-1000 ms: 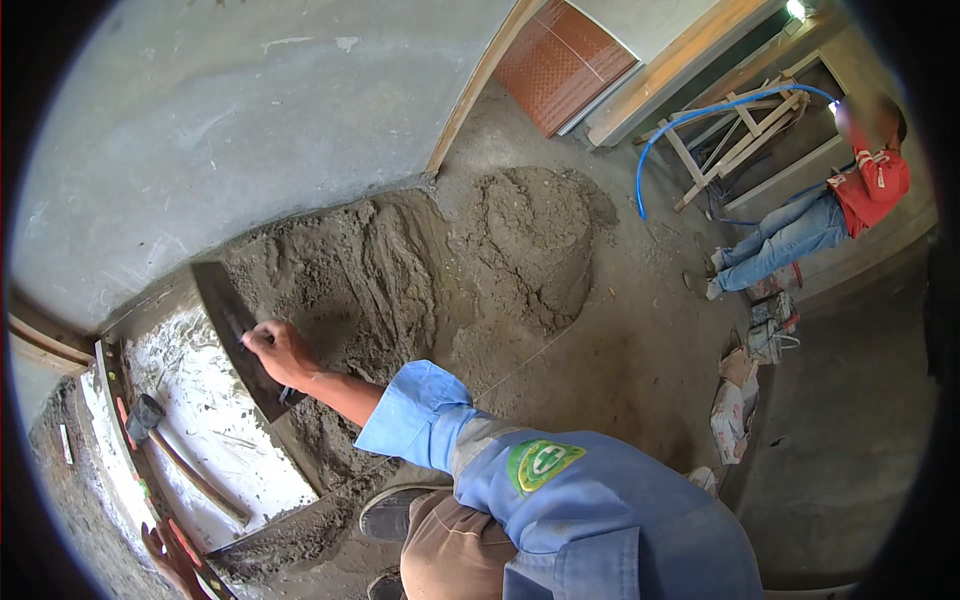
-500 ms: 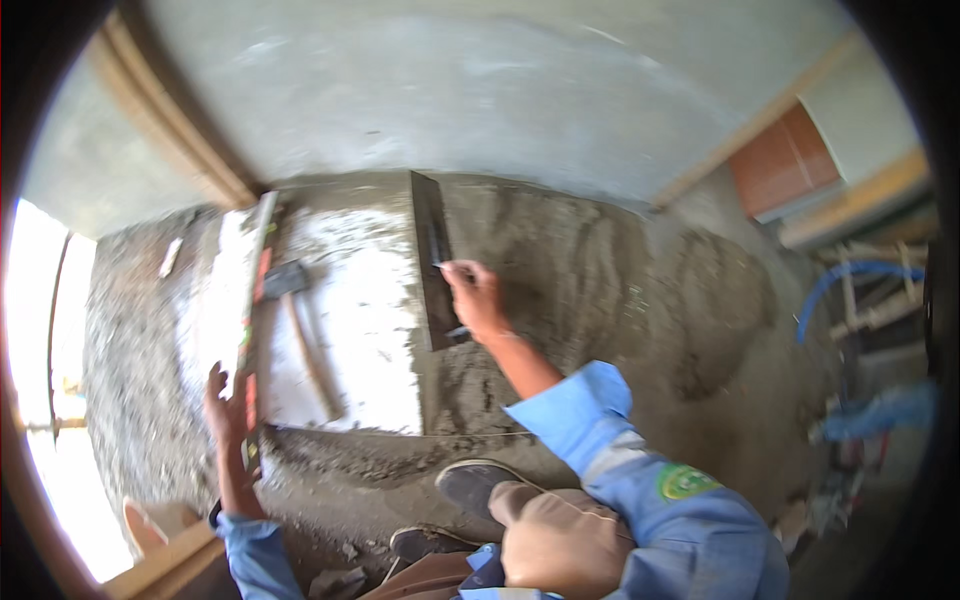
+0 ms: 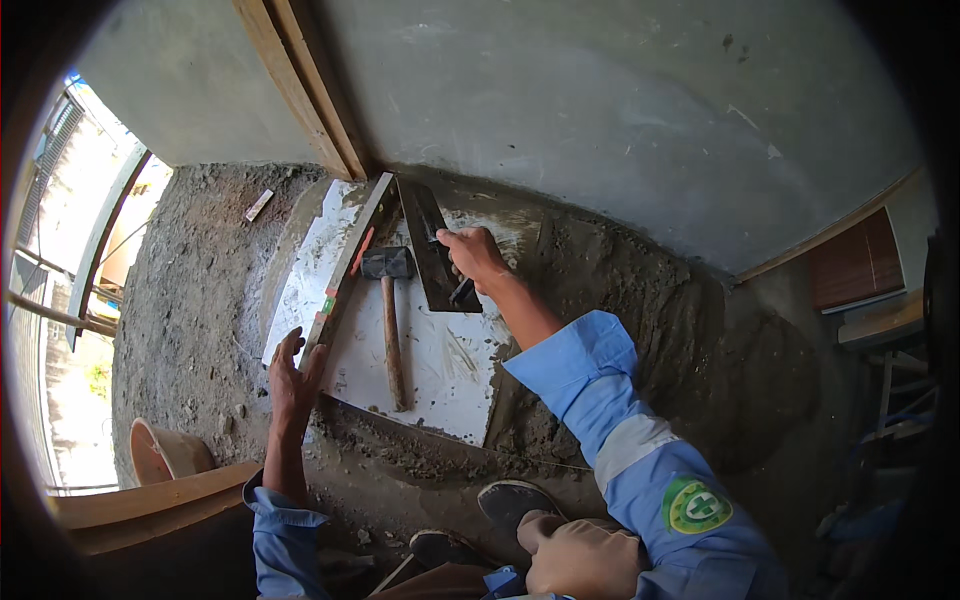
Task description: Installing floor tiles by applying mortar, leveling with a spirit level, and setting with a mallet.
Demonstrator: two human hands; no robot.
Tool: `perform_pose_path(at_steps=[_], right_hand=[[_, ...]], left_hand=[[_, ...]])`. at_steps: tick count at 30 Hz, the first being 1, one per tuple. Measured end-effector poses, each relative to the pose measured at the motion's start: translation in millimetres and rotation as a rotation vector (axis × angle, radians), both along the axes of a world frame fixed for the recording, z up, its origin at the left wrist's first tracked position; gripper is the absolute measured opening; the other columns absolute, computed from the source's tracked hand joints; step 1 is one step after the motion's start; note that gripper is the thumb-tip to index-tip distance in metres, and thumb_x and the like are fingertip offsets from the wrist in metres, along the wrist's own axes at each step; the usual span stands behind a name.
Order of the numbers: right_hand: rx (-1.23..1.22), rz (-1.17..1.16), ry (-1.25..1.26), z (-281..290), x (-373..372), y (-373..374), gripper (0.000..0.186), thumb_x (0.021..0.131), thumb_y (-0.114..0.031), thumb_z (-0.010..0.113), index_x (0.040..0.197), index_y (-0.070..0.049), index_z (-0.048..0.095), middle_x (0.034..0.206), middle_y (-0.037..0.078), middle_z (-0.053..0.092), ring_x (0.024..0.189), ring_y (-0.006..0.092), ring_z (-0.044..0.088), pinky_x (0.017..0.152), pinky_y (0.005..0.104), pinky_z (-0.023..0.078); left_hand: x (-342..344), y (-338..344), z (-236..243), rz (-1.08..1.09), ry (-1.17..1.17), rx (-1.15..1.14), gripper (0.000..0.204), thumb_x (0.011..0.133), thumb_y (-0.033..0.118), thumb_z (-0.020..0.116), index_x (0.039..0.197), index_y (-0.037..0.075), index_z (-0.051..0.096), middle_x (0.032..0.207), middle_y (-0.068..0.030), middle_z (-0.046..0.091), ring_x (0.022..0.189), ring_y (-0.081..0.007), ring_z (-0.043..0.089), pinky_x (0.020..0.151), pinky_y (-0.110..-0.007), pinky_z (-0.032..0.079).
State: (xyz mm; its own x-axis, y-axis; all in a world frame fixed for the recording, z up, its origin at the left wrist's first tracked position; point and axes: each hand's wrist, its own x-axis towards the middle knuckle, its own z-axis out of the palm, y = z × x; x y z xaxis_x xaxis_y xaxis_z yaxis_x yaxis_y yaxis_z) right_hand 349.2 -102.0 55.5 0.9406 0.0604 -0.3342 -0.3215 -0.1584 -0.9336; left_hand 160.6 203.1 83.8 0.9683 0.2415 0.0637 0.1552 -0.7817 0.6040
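Observation:
My right hand (image 3: 474,258) is closed around the handle of a rectangular steel trowel (image 3: 423,265), whose dark blade is over the far part of a large white tile (image 3: 445,385). Left of it, a rubber mallet (image 3: 388,264) with a black head and wooden handle lies on the tile. A long spirit level (image 3: 343,268) with red and green marks slants across the white surface. Beside its near end is my left hand (image 3: 292,385), thumb and fingers apart. Whether that hand touches the level, I cannot tell. Wet grey mortar smears the tile's far edge.
Rough mortar (image 3: 640,330) spreads to the right, along a grey plastered wall (image 3: 600,120). A wooden post (image 3: 305,85) stands at the far left corner. Gravelly ground (image 3: 190,300), a bucket (image 3: 172,452) and a wooden board (image 3: 150,510) are on the left. My shoes are near the tile.
The view has swung left, so the scene appears farther right. The trowel has shifted left from the tile's right edge onto its surface, closer to the mallet. My left hand stays beside the level.

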Motion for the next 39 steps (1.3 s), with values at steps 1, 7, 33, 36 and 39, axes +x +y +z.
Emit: perform_pose_path(at_steps=[1, 7, 33, 36, 39], right_hand=[[-0.002, -0.001, 0.004, -1.2, 5.5, 2.5, 0.042, 0.092, -0.035, 0.066, 0.071, 0.000, 0.061, 0.060, 0.008, 0.056, 0.057, 0.0171, 0.053, 0.056, 0.0398, 0.043], [0.029, -0.223, -0.037, -29.7, -2.4, -43.0, 0.039, 0.093, -0.033, 0.067, 0.069, -0.003, 0.061, 0.060, 0.002, 0.052, 0.052, 0.0121, 0.048, 0.047, 0.0350, 0.037], [-0.803, -0.179, -0.354, -38.4, -114.8, -177.6, 0.048, 0.093, -0.033, 0.068, 0.121, 0.005, 0.062, 0.110, 0.028, 0.066, 0.105, 0.0433, 0.063, 0.088, 0.0471, 0.049], [-1.002, -0.191, -0.430, -43.5, -127.1, -188.5, 0.045, 0.091, -0.030, 0.068, 0.122, 0.003, 0.061, 0.113, 0.026, 0.063, 0.108, 0.0417, 0.059, 0.094, 0.0480, 0.046], [-1.047, -0.174, -0.646, -42.3, -119.8, -170.1, 0.044, 0.091, -0.028, 0.068, 0.123, 0.001, 0.061, 0.120, 0.021, 0.058, 0.113, 0.0397, 0.053, 0.101, 0.0489, 0.040]], left_hand=[[-3.0, 2.0, -1.4, -0.001, 0.004, -0.002, 0.057, 0.090, 0.031, 0.071, 0.131, -0.006, 0.056, 0.122, -0.0254, 0.064, 0.114, -0.0362, 0.063, 0.098, -0.044, 0.048], [-9.4, 10.2, -10.4, 0.006, -0.005, 0.070, 0.056, 0.089, 0.032, 0.071, 0.130, -0.004, 0.058, 0.122, -0.0233, 0.064, 0.114, -0.0360, 0.061, 0.098, -0.044, 0.047], [-63.6, -177.5, -66.2, -1.026, 0.112, 0.275, 0.048, 0.079, 0.040, 0.073, 0.121, 0.017, 0.067, 0.154, -0.0163, 0.037, 0.145, -0.0311, 0.032, 0.117, -0.051, 0.029], [-69.2, -174.8, -68.3, -1.018, 0.099, 0.266, 0.038, 0.082, 0.035, 0.068, 0.116, 0.020, 0.069, 0.155, -0.0162, 0.035, 0.146, -0.0315, 0.030, 0.117, -0.052, 0.029], [-71.0, -176.3, -78.3, -1.001, 0.080, 0.273, 0.032, 0.083, 0.031, 0.065, 0.113, 0.021, 0.070, 0.156, -0.0156, 0.035, 0.146, -0.0315, 0.030, 0.117, -0.052, 0.029]])
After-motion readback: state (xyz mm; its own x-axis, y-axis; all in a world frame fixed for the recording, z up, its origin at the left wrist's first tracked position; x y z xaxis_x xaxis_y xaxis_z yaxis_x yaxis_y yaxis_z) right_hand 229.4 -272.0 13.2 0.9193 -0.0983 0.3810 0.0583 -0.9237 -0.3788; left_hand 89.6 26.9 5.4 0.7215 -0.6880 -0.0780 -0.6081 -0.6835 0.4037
